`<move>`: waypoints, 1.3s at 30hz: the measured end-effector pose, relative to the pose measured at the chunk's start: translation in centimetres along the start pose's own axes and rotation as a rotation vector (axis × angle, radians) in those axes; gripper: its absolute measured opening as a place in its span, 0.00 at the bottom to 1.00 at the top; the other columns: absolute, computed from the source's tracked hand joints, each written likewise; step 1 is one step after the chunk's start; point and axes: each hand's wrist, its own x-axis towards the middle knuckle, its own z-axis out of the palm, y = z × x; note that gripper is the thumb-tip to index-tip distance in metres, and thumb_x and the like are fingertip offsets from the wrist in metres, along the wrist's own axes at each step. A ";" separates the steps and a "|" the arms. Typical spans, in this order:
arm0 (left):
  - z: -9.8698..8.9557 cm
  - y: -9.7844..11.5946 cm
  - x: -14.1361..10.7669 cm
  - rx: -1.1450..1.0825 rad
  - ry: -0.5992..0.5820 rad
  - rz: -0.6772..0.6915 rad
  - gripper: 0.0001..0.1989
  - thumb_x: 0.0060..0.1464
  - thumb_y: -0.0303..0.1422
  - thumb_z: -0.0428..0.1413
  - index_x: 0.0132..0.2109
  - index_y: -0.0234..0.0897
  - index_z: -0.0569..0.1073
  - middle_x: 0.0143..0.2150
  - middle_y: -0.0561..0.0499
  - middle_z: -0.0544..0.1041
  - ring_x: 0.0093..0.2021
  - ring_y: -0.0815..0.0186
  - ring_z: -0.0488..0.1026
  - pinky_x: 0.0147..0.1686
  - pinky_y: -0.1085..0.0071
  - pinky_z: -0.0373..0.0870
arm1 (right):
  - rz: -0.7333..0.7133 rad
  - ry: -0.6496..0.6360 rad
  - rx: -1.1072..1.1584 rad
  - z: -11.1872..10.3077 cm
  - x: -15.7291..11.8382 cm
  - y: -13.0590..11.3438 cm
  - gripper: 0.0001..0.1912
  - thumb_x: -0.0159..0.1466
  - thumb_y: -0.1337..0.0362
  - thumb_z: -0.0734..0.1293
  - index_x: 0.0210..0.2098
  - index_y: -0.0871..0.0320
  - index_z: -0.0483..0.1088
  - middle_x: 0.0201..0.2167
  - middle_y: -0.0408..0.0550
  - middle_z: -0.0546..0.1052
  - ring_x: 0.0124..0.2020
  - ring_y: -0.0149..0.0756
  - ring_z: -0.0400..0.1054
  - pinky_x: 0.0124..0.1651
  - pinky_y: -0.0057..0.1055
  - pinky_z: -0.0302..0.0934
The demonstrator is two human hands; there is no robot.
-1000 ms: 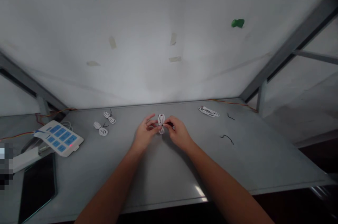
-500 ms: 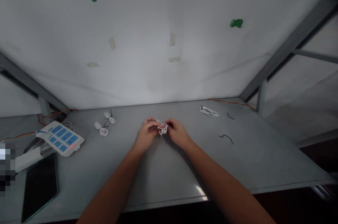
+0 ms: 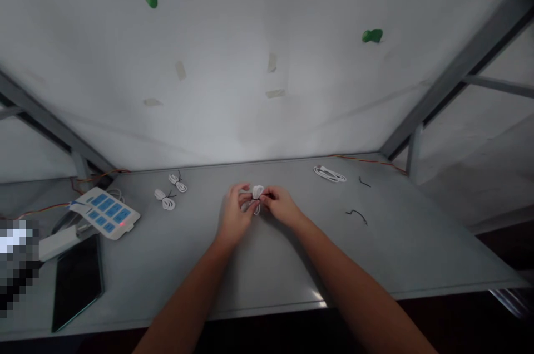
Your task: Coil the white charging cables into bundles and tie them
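Observation:
Between my two hands, over the middle of the table, is a coiled white cable (image 3: 257, 191) with its loops upright. My left hand (image 3: 237, 212) holds the coil from the left, its thumb and fingers closed around the middle. My right hand (image 3: 279, 205) pinches at the coil's right side, where a thin dark tie seems to cross it; the fingertips hide most of that tie. To the left lie two white cable bundles (image 3: 165, 200) bound with black twist ties. On the right are a loosely coiled white cable (image 3: 329, 173) and two loose black twist ties (image 3: 357, 215).
A white power strip (image 3: 109, 212) with blue sockets and a lit red light lies on the left of the grey table (image 3: 258, 281). In front of it is a dark tablet (image 3: 78, 281). Metal frame posts (image 3: 413, 151) stand at both sides, with a white wall panel (image 3: 233, 64) behind.
The coil between my hands has turned, so its loops now point up. My left hand has shifted its hold lower, and the camera view has swung slightly left.

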 end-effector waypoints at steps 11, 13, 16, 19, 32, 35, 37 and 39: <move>-0.7 -0.5 -0.8 0.605 -0.117 0.425 0.12 0.59 0.23 0.53 0.34 0.41 0.79 0.53 0.44 0.74 0.59 0.57 0.70 0.60 0.53 0.70 | 0.193 -0.124 0.030 -2.4 -0.9 0.2 0.08 0.58 0.60 0.67 0.28 0.59 0.73 0.22 0.46 0.75 0.24 0.33 0.66 0.27 0.28 0.59; -1.4 -0.7 -0.8 0.680 -0.080 0.316 0.11 0.61 0.26 0.53 0.41 0.40 0.80 0.54 0.43 0.74 0.57 0.57 0.72 0.59 0.55 0.72 | 0.023 0.007 -0.163 -2.6 -2.0 0.8 0.12 0.62 0.59 0.67 0.39 0.61 0.77 0.34 0.52 0.82 0.35 0.39 0.74 0.39 0.34 0.68; -2.9 -0.8 -2.1 0.917 -0.038 0.200 0.21 0.64 0.29 0.50 0.62 0.36 0.73 0.66 0.37 0.69 0.66 0.51 0.66 0.65 0.50 0.64 | -0.135 0.152 -0.579 -3.3 -5.1 1.6 0.25 0.69 0.57 0.62 0.63 0.59 0.70 0.63 0.59 0.73 0.63 0.49 0.66 0.65 0.48 0.59; -3.9 -0.9 -4.6 1.165 -0.067 0.089 0.28 0.66 0.34 0.47 0.71 0.36 0.63 0.74 0.37 0.60 0.74 0.46 0.54 0.70 0.45 0.52 | -0.059 0.136 -0.981 -3.6 -7.9 2.2 0.31 0.73 0.55 0.55 0.72 0.60 0.59 0.74 0.57 0.56 0.75 0.54 0.47 0.74 0.54 0.39; -3.7 -0.9 -5.9 1.273 -0.065 0.015 0.29 0.69 0.41 0.42 0.72 0.36 0.63 0.75 0.38 0.59 0.74 0.47 0.55 0.70 0.45 0.51 | -0.028 0.123 -1.128 -3.1 -8.5 2.1 0.33 0.75 0.54 0.51 0.74 0.62 0.55 0.76 0.56 0.53 0.76 0.52 0.44 0.75 0.53 0.35; -3.7 -1.1 -5.9 1.268 -0.063 0.014 0.29 0.70 0.41 0.42 0.72 0.37 0.63 0.75 0.39 0.59 0.74 0.47 0.55 0.71 0.46 0.50 | -0.019 0.123 -1.126 -3.0 -8.6 2.1 0.33 0.74 0.55 0.51 0.74 0.63 0.55 0.76 0.56 0.53 0.76 0.53 0.44 0.75 0.53 0.35; -3.7 -1.0 -5.9 1.268 -0.061 0.013 0.29 0.70 0.42 0.42 0.72 0.37 0.63 0.75 0.39 0.59 0.74 0.47 0.55 0.71 0.47 0.50 | -0.022 0.127 -1.125 -3.0 -8.6 2.1 0.32 0.74 0.55 0.51 0.73 0.63 0.56 0.75 0.56 0.54 0.76 0.53 0.45 0.75 0.53 0.35; -3.6 -0.8 -5.9 1.265 -0.060 0.012 0.29 0.69 0.41 0.42 0.71 0.36 0.64 0.75 0.39 0.59 0.74 0.47 0.55 0.71 0.47 0.50 | -0.029 0.131 -1.124 -3.0 -8.7 2.0 0.32 0.74 0.55 0.51 0.73 0.62 0.56 0.75 0.56 0.54 0.76 0.52 0.45 0.75 0.52 0.36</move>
